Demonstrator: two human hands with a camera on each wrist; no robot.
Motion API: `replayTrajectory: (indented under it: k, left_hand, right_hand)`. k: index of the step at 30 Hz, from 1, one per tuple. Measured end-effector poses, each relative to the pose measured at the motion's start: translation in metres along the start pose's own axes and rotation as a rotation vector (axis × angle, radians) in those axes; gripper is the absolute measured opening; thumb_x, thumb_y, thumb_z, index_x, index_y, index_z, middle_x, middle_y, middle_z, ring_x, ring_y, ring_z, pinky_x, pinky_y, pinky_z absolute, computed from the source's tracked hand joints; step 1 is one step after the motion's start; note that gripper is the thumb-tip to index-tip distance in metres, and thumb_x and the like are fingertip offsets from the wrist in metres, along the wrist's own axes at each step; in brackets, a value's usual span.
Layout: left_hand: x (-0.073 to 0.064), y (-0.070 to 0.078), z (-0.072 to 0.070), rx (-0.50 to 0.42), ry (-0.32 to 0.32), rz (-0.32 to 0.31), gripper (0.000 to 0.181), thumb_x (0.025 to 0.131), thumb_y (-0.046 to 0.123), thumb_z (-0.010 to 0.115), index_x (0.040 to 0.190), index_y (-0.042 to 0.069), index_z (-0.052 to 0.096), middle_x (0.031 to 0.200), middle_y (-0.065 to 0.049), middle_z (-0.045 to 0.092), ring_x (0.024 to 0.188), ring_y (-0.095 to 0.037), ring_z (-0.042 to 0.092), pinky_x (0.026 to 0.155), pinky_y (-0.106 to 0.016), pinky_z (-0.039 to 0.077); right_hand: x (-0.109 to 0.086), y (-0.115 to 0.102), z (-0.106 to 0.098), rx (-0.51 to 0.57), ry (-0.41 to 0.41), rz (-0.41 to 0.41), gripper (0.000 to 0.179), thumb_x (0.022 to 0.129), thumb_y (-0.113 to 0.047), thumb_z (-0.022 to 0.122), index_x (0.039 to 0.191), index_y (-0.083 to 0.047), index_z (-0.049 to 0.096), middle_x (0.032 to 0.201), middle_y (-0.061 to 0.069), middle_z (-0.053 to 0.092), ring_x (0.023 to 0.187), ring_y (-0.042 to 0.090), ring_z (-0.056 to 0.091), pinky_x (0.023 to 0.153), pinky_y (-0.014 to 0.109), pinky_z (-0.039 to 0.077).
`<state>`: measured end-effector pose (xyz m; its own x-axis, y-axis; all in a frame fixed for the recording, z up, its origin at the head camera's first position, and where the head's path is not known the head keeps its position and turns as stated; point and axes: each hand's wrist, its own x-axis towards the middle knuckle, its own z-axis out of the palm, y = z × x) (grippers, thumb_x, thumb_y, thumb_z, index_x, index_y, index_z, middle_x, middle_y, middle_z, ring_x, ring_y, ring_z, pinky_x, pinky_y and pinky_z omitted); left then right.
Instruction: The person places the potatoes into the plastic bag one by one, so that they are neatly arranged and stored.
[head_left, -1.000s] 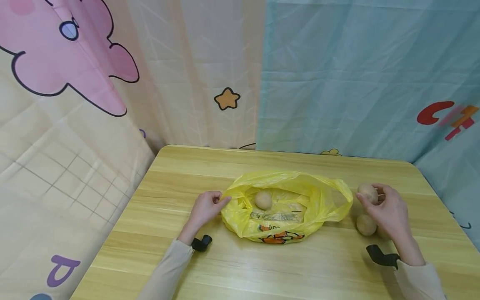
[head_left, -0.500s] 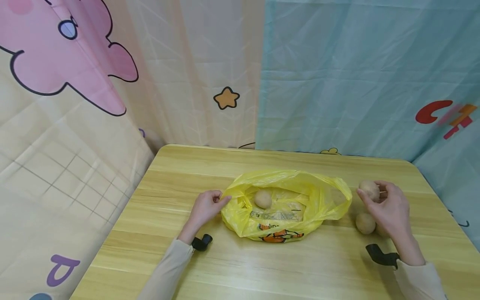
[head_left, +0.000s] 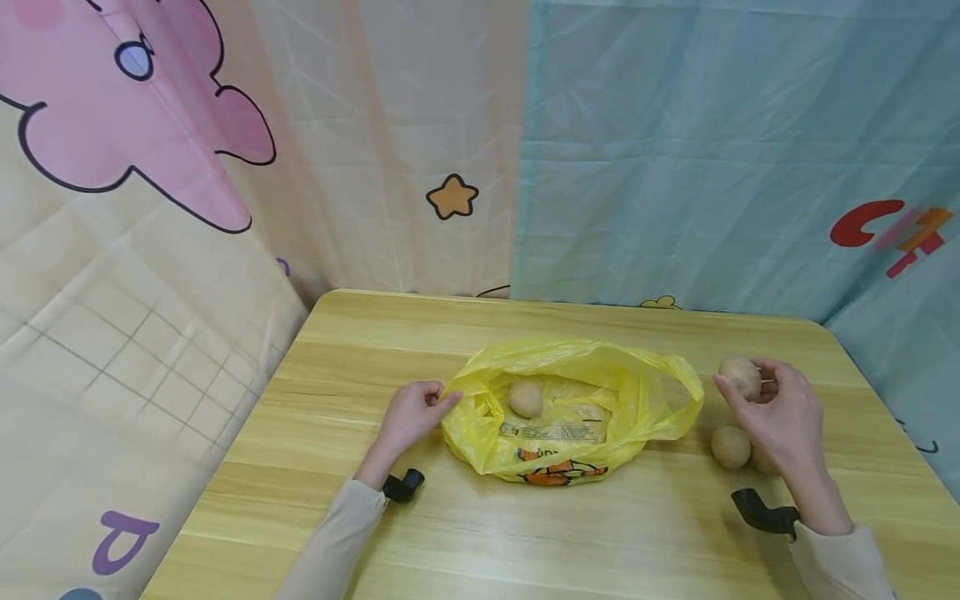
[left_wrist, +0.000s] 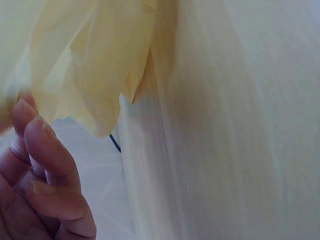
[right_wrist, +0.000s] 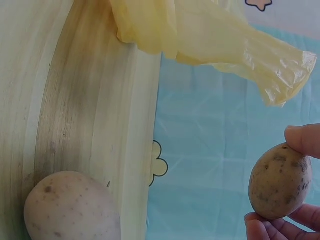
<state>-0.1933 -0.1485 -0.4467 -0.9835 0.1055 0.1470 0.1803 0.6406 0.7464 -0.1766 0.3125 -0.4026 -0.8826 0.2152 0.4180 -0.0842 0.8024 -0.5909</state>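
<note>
While the left hand [head_left: 411, 414] pinches a thin yellow plastic bag [head_left: 480, 442] by its edge, the right hand [head_left: 786, 417] clamps a round, tan, dark-speckled potato [head_left: 739, 378] outside it, off to the right! Looks like bagging: a second tan potato [head_left: 527, 400] sits inside, and next should call for a careful carry over the opening.

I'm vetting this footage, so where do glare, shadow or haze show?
Head view: pale glare on the table, soft shadow by the right sleeve; left wrist: hazy, the table washed out; right wrist: bright highlights on the yellow bag.
</note>
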Motion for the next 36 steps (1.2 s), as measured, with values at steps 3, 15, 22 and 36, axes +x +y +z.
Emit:
replayTrajectory:
  k: [3, 15, 22, 36]
  left_hand:
    - [0.000, -0.001, 0.000, -0.001, -0.001, -0.004, 0.044, 0.089, 0.032, 0.068, 0.058, 0.014, 0.042, 0.050, 0.008, 0.030, 0.046, -0.008, 0.030, 0.051, -0.025, 0.028]
    - [0.000, 0.000, 0.000, -0.009, 0.003, -0.003, 0.045, 0.088, 0.032, 0.068, 0.058, 0.013, 0.040, 0.050, 0.008, 0.028, 0.046, -0.008, 0.029, 0.049, -0.025, 0.026]
    - [0.000, 0.000, 0.000, -0.012, 0.002, -0.001, 0.046, 0.088, 0.031, 0.068, 0.058, 0.013, 0.039, 0.050, 0.008, 0.027, 0.046, -0.008, 0.028, 0.049, -0.024, 0.026]
    - [0.000, -0.002, 0.001, -0.011, 0.006, 0.001, 0.046, 0.089, 0.032, 0.068, 0.058, 0.014, 0.039, 0.050, 0.008, 0.027, 0.046, -0.008, 0.027, 0.049, -0.023, 0.025]
  right_hand:
    - [-0.001, -0.002, 0.000, 0.009, 0.015, 0.001, 0.056, 0.080, -0.028, 0.076, 0.119, 0.007, 0.055, 0.097, 0.019, 0.057, 0.068, -0.014, 0.040, 0.063, 0.017, 0.036]
    - [-0.003, -0.011, 0.001, 0.045, 0.092, -0.002, 0.054, 0.075, -0.022, 0.080, 0.117, 0.004, 0.058, 0.094, 0.017, 0.058, 0.067, -0.014, 0.041, 0.066, 0.016, 0.034]
    - [-0.004, -0.013, 0.000, 0.061, 0.106, -0.012, 0.054, 0.074, -0.020, 0.081, 0.117, 0.003, 0.059, 0.094, 0.016, 0.059, 0.069, -0.014, 0.041, 0.070, 0.017, 0.032]
    - [-0.007, -0.019, 0.002, 0.111, 0.169, -0.091, 0.052, 0.068, -0.012, 0.084, 0.113, 0.003, 0.061, 0.089, 0.013, 0.060, 0.074, -0.012, 0.042, 0.069, 0.009, 0.032]
